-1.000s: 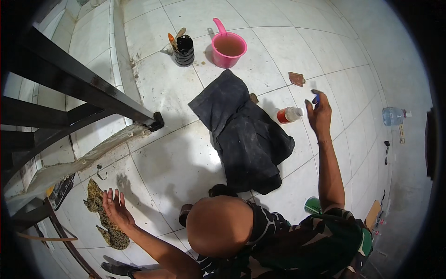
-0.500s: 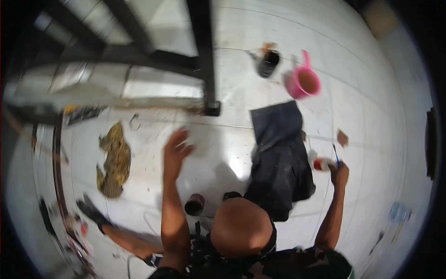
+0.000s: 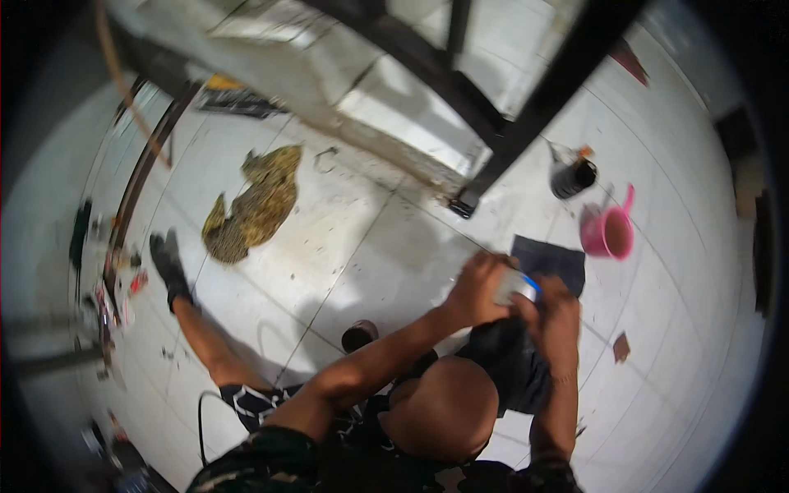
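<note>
White-tiled floor (image 3: 386, 242), head view: grout lines running diagonally, scattered dark specks, a strong shadow across the middle. Railing (image 3: 542, 107), black metal, entering from the upper edge, its foot set beside a raised tiled ledge (image 3: 394, 148). Person, seated low, in camouflage sleeves; head at lower centre; one leg stretched to the left, ending in a dark-covered foot (image 3: 170, 267). Left hand (image 3: 481, 289): fingers curled around a pale bottle (image 3: 509, 287), which is held up in front of the body, over the black cloth (image 3: 546, 259). Right hand (image 3: 552, 316): brought in to the other end of the same bottle, fingers bent, gap narrow; what exactly it pinches cannot be told through the blur. Blue piece (image 3: 532, 284), small, lying between the two hands at the bottle's end. Black cloth: spread on the tiles beneath the hands, partly hidden by them. Pink dipper (image 3: 608, 234), handled, containing brownish liquid, near the cloth's upper corner. Black container (image 3: 574, 179), with an orange-tipped item in it, beyond the dipper. Brown fragment (image 3: 621, 347), flat, right of the cloth. Brown cup (image 3: 359, 335), near the left forearm. Mottled yellow-brown cloth (image 3: 263, 201), crumpled, well apart at left.
</note>
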A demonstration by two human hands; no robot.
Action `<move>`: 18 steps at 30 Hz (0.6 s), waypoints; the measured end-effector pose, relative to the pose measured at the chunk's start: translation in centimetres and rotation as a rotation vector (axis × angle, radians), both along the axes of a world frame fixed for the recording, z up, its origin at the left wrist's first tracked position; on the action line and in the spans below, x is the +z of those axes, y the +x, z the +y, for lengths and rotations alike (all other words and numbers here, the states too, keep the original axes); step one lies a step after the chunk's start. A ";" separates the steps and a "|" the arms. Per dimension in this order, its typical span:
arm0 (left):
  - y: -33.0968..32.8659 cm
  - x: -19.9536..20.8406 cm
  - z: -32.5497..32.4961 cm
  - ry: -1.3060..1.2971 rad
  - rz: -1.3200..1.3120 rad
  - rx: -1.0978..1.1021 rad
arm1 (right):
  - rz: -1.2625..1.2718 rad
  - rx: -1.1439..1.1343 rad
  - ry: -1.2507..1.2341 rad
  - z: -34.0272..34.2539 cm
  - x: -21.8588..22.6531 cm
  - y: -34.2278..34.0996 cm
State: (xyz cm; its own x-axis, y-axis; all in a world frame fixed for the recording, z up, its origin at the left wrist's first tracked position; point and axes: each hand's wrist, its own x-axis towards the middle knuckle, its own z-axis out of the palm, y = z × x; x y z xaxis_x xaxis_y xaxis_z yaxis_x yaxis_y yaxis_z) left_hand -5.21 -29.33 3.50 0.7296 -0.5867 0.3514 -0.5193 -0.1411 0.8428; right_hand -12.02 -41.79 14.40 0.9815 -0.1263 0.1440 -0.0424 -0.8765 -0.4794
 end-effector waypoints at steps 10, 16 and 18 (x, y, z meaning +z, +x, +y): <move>3.4 1.2 0.3 0.157 0.303 -0.086 | -0.100 0.092 0.073 -4.5 1.2 2.0; 4.5 -0.2 2.3 0.014 0.318 0.030 | 0.210 -0.310 0.216 -6.5 -7.3 1.9; 4.9 -0.4 2.7 0.010 0.312 0.041 | 0.201 -0.291 0.140 -5.8 -13.1 1.2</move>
State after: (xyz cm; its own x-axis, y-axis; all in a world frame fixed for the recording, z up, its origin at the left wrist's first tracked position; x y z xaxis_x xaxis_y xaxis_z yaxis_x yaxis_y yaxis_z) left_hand -0.32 -26.63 3.11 0.8243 -0.5571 0.1010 -0.2294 -0.1656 0.9591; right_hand -10.85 -47.60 1.25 0.9083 -0.4091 -0.0867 -0.3859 -0.7402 -0.5506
